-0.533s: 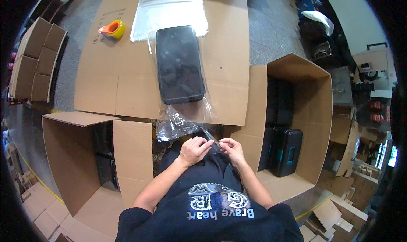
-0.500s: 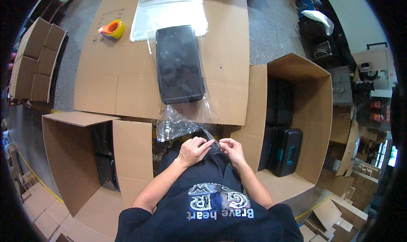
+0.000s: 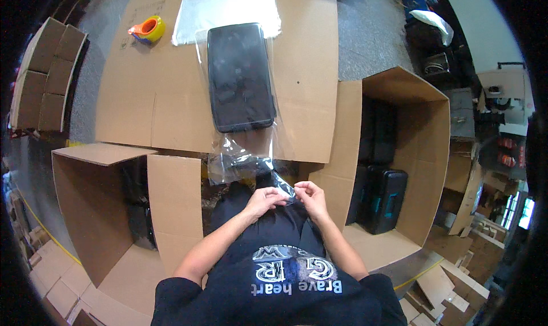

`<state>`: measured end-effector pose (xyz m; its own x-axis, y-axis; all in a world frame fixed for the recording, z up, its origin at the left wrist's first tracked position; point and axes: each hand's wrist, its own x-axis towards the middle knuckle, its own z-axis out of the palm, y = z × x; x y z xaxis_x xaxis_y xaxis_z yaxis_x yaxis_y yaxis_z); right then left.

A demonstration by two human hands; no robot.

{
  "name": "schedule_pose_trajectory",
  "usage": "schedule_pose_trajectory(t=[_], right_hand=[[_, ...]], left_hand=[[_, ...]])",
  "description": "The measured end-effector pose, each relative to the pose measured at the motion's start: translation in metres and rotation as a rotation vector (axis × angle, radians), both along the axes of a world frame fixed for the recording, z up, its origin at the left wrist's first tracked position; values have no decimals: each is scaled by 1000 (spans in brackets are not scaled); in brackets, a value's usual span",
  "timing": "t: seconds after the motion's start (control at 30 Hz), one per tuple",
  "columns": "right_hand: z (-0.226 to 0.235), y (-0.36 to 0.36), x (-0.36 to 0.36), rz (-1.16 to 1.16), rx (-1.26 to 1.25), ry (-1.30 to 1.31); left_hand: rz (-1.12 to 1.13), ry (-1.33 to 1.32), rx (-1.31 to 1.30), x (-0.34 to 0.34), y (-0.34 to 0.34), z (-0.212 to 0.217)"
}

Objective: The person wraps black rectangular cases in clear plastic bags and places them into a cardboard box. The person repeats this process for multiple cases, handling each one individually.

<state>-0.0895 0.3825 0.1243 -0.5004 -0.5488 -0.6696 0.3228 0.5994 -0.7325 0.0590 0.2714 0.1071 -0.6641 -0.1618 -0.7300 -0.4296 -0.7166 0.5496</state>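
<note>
Clear plastic bag (image 3: 231,167), around a black case (image 3: 240,78), lies on a brown cardboard sheet (image 3: 305,69) in front of me — its loose end reaching over the near edge toward my lap. My left hand (image 3: 264,201) and right hand (image 3: 311,199) sit close together, both with fingertips pinched on a gathered strip of that plastic. A yellow-and-orange tape dispenser (image 3: 154,34) rests well apart, farther off to the left.

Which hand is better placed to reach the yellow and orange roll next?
Probably the left hand: the roll lies ahead to the left, nearer it than the right hand, though both hold the clear bag.
</note>
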Motion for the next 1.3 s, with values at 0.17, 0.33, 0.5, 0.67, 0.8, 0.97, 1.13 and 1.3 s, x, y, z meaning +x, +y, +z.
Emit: schedule_pose_trajectory(t=[0.17,0.33,0.5,0.67,0.8,0.97,1.13,1.3], right_hand=[[26,-4,-1,283,-101,651],[49,-3,-2,740,-161,893],[35,-11,4,754,-199,1030],[20,-15,2,762,-234,1130],[12,-20,-2,782,-269,1166],[-8,-30,-1,656,-174,1155],[-33,-26,5,184,153,538],[-48,-19,2,-102,187,17]], left_hand=[[40,27,13,-6,4,-6],[57,14,16,-7,4,-6],[80,-16,12,-8,4,-5],[154,45,41,-8,8,-9],[171,65,58,-9,12,-15],[117,-5,-18,-10,10,-15],[178,-24,14,-10,5,-8],[122,-8,34,-13,6,-11]])
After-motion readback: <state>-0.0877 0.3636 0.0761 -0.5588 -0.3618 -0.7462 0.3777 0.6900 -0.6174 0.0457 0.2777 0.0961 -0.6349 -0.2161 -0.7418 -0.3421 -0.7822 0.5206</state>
